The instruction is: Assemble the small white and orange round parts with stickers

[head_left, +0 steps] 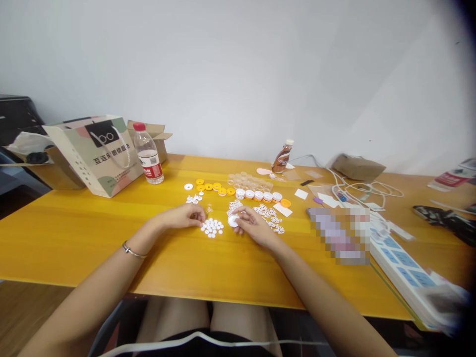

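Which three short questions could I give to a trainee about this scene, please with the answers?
1. Which hand holds the round white disc?
2. True or false: the red-capped bottle stands to the right of the paper bag.
3. What is nearest to the left hand? A: power strip; B: small white pieces; C: brown bottle.

Key: 1. The right hand. 2. True. 3. B.
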A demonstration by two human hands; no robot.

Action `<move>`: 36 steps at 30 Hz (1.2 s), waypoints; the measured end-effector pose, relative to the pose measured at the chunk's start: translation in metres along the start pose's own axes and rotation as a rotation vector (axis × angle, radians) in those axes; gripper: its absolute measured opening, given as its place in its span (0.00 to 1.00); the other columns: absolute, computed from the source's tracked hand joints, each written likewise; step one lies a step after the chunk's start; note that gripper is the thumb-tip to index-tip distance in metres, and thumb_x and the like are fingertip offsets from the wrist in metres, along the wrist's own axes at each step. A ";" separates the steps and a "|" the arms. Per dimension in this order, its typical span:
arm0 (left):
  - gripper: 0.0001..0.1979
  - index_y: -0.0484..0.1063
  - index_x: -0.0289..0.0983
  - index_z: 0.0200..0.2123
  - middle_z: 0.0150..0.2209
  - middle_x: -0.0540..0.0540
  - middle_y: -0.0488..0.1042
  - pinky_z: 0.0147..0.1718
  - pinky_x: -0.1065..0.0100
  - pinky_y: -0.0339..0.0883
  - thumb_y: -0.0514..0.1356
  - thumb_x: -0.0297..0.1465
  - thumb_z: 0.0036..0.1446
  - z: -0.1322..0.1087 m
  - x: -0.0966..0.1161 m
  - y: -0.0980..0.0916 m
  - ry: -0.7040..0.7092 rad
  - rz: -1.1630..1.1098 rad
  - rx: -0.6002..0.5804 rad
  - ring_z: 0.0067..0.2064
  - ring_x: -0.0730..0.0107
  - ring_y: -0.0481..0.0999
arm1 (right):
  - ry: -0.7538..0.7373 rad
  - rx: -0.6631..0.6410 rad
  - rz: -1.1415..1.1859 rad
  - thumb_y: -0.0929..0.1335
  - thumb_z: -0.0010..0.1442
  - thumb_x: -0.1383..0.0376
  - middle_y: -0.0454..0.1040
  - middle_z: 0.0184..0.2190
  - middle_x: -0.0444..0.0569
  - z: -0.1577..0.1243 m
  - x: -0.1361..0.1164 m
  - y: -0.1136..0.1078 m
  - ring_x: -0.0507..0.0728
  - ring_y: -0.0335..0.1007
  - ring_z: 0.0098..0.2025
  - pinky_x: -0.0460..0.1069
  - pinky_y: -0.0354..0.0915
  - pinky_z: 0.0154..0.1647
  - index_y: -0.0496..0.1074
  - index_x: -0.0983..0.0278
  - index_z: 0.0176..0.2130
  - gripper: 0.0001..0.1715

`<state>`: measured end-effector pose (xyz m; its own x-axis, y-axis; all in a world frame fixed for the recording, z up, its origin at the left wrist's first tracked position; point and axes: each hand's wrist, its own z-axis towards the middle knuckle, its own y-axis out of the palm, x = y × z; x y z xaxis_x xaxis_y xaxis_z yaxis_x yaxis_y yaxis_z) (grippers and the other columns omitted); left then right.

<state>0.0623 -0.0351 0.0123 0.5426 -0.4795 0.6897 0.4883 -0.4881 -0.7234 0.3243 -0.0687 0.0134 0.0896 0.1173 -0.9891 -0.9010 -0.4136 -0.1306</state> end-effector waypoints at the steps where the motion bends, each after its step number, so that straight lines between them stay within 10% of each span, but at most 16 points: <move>1: 0.13 0.69 0.32 0.34 0.30 0.47 0.70 0.31 0.73 0.62 0.57 0.38 0.52 0.000 0.000 0.000 -0.001 0.009 0.002 0.31 0.74 0.67 | 0.000 -0.001 0.000 0.65 0.52 0.61 0.69 0.24 0.42 0.000 0.000 0.000 0.50 0.68 0.24 0.45 0.60 0.24 0.62 0.62 0.38 0.12; 36: 0.08 0.67 0.34 0.34 0.30 0.48 0.69 0.30 0.73 0.61 0.55 0.33 0.53 0.002 0.019 0.012 0.046 0.037 0.048 0.30 0.74 0.66 | 0.000 -0.009 0.004 0.65 0.52 0.62 0.69 0.23 0.41 0.002 0.003 0.001 0.50 0.69 0.25 0.45 0.62 0.25 0.62 0.62 0.37 0.12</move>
<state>0.0803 -0.0485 0.0168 0.5291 -0.5304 0.6623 0.5012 -0.4344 -0.7484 0.3229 -0.0673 0.0107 0.0857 0.1154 -0.9896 -0.8976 -0.4221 -0.1269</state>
